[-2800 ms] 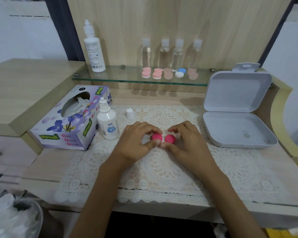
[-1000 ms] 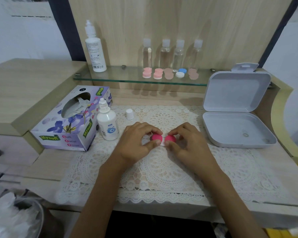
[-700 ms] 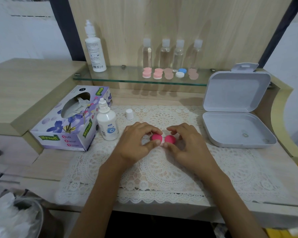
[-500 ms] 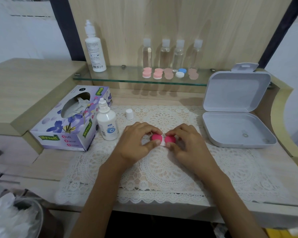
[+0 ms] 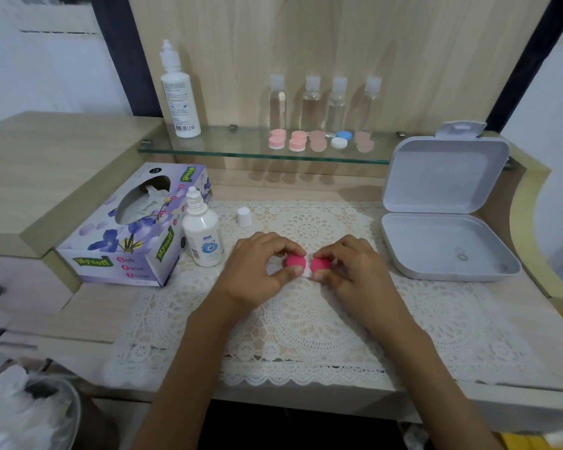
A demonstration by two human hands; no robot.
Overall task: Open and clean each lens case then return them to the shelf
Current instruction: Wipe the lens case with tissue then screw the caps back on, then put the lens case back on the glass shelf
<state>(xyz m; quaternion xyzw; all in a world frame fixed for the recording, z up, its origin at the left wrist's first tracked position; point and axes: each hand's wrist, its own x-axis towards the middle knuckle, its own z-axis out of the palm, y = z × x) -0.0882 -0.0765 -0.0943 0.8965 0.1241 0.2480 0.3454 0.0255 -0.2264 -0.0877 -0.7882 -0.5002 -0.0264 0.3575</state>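
Mid-task, one case in hand. Pink lens case (image 5: pixel 295 261) sits on the lace mat (image 5: pixel 306 323) in the middle of the surface (image 5: pixel 91 306), in front of the person. Left hand (image 5: pixel 257 271) pinches the left cap between thumb and curled fingers. Right hand (image 5: pixel 358 277) pinches the right cap (image 5: pixel 321 264) the same way. Both caps look seated on the white base. Cannot tell if they are being unscrewed or tightened, so this case is either just starting or nearly finished.

Glass shelf (image 5: pixel 208 151) holds five more cases in a row: two pink (image 5: pixel 277 140), two beige (image 5: pixel 318 141) and one blue-and-white (image 5: pixel 340 140). All are closed. No way to tell which of them are already cleaned.

Signs that cleaning is under way: small solution bottle (image 5: pixel 203 237) stands just left of the hands with its cap off, and the white cap (image 5: pixel 243 216) sits apart on the mat behind it. Tissue box (image 5: pixel 134 228) is open beside the bottle. Bin (image 5: pixel 17 414) at lower left holds crumpled white tissues. Grey hinged box (image 5: pixel 449 245) lies open at right, with what looks like a small ring-shaped thing inside.

Left to do, as judged: finish this case, put it back on the shelf, then handle any cases not yet done. Likely somewhere in the middle, but the count done is unknown.
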